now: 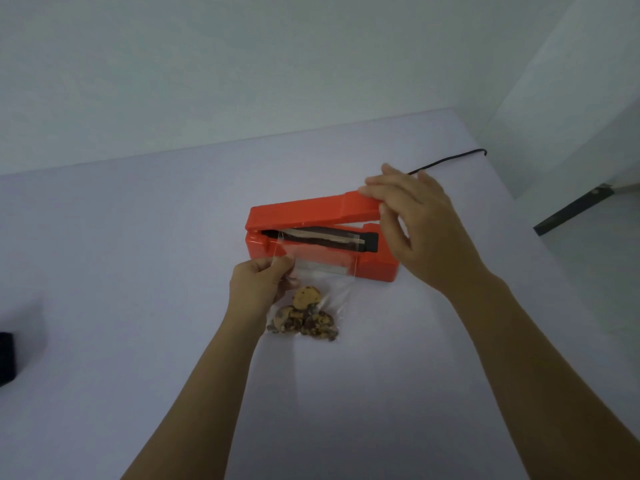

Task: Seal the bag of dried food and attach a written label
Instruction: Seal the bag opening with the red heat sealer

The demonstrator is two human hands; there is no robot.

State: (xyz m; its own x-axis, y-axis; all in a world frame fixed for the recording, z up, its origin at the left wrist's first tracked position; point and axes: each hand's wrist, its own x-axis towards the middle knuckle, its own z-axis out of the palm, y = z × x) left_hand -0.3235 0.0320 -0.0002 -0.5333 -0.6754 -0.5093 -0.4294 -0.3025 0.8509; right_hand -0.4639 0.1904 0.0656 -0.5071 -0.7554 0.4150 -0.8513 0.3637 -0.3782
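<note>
Head view. An orange plastic impulse heat sealer [322, 244] stands on the pale lilac surface [138, 271], its hinged lid arm [311, 211] raised at the right end so that the dark sealing strip [318, 238] is exposed. A small clear plastic bag [318, 268] lies in front of the sealer, its open mouth laid across the strip and its lower end resting on the surface, where brown dried food pieces [304, 317] are gathered at the bottom.

The left hand [258, 289] pinches the bag's left edge, its fingers [280, 271] closed on the film just in front of the sealer body. The right hand [415, 216] rests on the free end of the lid arm, fingers extended over the top and thumb curled under the end; the grip is loose rather than clenched.

Progress, as judged: the bag is positioned for sealing, but the arm is not yet pressed down, so no seal appears to be made. Pressing, releasing, writing the label and attaching it all seem to remain.

Limits of the view: no label or pen is visible. A white band across the bag [322, 270] may be a closure strip or a reflection; it cannot be told which. A black power cord [450, 159] runs from behind the right hand to the surface's far edge, its junction with the sealer hidden. A dark object [6, 358] at the left border is cut off and unidentifiable. Whether the bag mouth lies flat on the strip is hard to make out through the film.
</note>
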